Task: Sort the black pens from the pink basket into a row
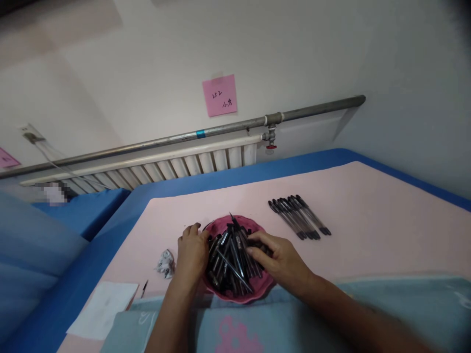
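A round pink basket (253,297) with a wavy rim sits before me, heaped with black and clear pen parts (231,260). At its left rim, my left hand (193,250) has its fingers curled against the edge; a dark spot shows by the fingertips, too small to name. Over the right side of the heap, my right hand (279,257) has thumb and forefinger drawn together among the parts; what they pinch is hidden. To the right, several capped black pens (298,217) lie side by side in a slanting row.
Left of the basket lie a crumpled printed wrapper (165,264), a thin dark pen piece (144,288) and a white sheet of paper (105,309). A pink mat (386,220) covers the blue table (331,156). Teal patterned cloth (405,294) runs along the near edge. Behind stands a radiator (184,165).
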Demonstrator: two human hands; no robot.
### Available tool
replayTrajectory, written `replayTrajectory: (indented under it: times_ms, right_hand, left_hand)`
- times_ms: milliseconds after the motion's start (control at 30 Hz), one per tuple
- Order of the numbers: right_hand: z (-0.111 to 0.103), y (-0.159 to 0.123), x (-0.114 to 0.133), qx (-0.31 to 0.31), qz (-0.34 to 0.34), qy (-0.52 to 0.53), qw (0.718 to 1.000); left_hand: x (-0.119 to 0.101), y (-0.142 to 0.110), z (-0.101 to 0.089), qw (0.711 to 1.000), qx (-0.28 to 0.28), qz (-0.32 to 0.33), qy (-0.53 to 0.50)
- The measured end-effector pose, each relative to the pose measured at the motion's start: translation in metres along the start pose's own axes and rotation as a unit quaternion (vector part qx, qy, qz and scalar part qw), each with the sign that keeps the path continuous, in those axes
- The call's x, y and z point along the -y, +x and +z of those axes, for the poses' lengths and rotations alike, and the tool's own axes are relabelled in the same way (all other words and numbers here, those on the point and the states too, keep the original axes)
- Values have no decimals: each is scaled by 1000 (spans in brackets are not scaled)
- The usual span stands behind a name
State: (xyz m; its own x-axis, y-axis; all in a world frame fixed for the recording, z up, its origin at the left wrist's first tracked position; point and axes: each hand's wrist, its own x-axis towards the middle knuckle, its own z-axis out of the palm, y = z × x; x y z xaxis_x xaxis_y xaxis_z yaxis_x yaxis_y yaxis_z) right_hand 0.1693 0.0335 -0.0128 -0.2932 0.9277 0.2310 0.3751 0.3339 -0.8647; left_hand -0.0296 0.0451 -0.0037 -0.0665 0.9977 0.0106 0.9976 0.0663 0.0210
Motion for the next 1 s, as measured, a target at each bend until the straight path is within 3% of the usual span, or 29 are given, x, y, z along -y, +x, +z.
replayTrajectory:
  times_ms: [333, 433, 533, 633, 733, 833, 900, 1000]
  right_hand:
    - [0, 0, -2, 6, -9, -18, 1000]
    - [0, 0, -1, 1, -14, -13, 1000]
    - [-1, 0, -2, 3, -15, -20, 1000]
    - [0, -2, -3, 20, -31, -46, 998]
    - [1, -3, -4, 53, -65, -81, 993]
    - [2, -5, -4, 77, -83, -107, 988]
    - [3, -5, -3, 84, -86, -117, 986]
    - [3, -6, -1, 96, -94, -126, 983]
  left_hand:
    - [2, -1, 1, 1000, -21, 16, -10]
    - [3, -5, -4, 996, -73, 10, -54]
    - [4, -11, -13, 971, -158, -4, -177]
    - [2, -16, -19, 903, -141, -43, -404]
    - [-1, -18, -21, 767, -64, -64, -635]
    - [-5, -18, -23, 639, -5, -110, -761]
    - [-6, -18, -24, 589, 24, -141, -796]
    - [-8, -18, -25, 546, 34, -152, -823]
